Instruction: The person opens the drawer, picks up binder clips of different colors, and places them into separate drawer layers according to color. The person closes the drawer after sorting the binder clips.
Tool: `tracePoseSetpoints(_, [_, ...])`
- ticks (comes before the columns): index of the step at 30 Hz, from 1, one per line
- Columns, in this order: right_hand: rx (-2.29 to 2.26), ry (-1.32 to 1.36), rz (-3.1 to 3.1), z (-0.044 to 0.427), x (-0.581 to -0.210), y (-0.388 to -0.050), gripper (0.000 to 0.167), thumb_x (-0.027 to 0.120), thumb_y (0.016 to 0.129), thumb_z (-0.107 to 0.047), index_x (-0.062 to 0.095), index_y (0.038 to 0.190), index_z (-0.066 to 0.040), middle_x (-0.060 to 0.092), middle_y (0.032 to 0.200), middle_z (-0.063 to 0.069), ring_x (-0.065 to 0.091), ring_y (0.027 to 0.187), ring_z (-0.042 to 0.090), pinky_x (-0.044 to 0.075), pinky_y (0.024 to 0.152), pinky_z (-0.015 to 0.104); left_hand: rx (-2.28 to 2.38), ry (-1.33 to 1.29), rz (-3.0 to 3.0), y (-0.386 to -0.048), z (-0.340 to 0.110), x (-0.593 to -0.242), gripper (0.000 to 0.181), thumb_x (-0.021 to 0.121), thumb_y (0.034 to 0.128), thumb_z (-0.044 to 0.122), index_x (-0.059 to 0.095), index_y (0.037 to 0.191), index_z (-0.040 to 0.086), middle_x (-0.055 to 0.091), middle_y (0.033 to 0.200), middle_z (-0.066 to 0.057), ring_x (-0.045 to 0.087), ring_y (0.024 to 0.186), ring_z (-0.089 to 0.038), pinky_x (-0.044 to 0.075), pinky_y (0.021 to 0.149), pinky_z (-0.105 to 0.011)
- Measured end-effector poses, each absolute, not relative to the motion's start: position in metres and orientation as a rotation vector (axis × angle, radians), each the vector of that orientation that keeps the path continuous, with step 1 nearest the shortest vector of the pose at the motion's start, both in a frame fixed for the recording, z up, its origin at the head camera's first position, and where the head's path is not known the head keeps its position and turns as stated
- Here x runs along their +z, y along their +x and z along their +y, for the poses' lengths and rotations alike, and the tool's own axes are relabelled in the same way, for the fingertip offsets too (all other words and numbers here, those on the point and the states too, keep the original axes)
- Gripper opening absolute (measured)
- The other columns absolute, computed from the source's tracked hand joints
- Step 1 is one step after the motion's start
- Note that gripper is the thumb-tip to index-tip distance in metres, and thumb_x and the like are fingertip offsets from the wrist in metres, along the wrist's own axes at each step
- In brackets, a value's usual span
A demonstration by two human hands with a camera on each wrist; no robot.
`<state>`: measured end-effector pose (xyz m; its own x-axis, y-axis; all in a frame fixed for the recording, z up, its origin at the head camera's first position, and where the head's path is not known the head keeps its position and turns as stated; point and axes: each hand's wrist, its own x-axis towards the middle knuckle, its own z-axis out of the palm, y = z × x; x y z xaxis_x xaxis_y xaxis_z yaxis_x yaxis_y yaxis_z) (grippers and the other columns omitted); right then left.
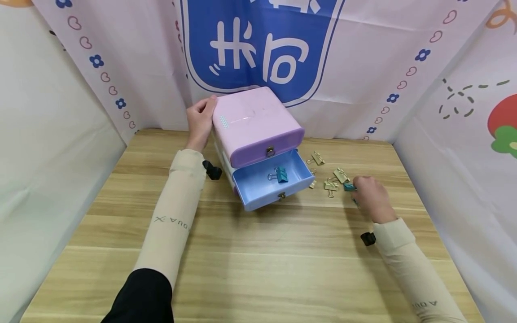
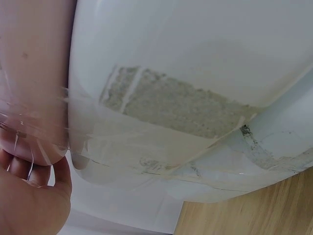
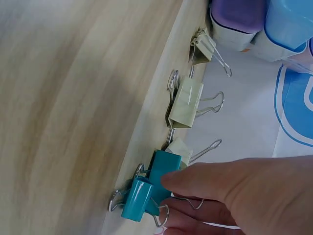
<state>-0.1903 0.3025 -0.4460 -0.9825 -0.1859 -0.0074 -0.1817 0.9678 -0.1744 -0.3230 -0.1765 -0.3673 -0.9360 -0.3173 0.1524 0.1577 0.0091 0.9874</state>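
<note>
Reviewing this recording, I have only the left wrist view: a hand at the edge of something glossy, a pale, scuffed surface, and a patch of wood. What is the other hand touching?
Observer: The right hand has its thumb against a teal binder clip, as the right wrist view shows.
Operator: My view shows no drawer front. Is one open?
Observer: Yes. In the head view, the blue drawer is pulled out below the pink top of the box.
Operator: Anything inside that drawer?
Observer: Another teal clip lies in it, its wire handles pointing towards the left of the picture.
</note>
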Motion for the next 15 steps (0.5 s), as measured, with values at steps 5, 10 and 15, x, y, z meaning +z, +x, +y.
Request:
tracePoseSetpoints(5, [-0.257,-0.315,3.111,0.304,-0.446,-0.193,0.010,0.069,0.093,0.001,0.070,0.083,0.001,0.071,0.077,0.014,0.059,0.062,0.022,0.047,0.053,0.035,-1.996,0.159,-1.955,-0.323,-0.176,-0.368,0.039,0.070,0.1005,0.048,0.079,0.119,0.015,0.071,0.105,0.005,0.060,0.093,-0.010,0.049,0.081,-0.023])
tracePoseSetpoints(10, [-0.239,-0.338,3.107,0.304,-0.441,-0.198,0.013,0.065,0.097,0.001,0.072,0.086,0.004,0.072,0.080,0.018,0.061,0.063,0.024,0.051,0.053,0.037,-1.997,0.163,-1.943,-0.323,-0.176,-0.368,0.039,0.070,0.1005,0.047,0.079,0.119,0.014,0.071,0.104,0.006,0.060,0.092,-0.009,0.050,0.080,-0.022])
tracePoseSetpoints(15, [-0.193,-0.368,3.117,0.304,-0.437,-0.202,0.017,0.065,0.098,-0.001,0.071,0.082,0.003,0.070,0.075,0.015,0.057,0.062,0.023,0.048,0.054,0.039,-1.961,0.151,-1.936,-0.325,-0.175,-0.368,0.039,0.071,0.1004,0.045,0.080,0.118,0.012,0.071,0.102,0.007,0.061,0.092,-0.008,0.050,0.080,-0.021])
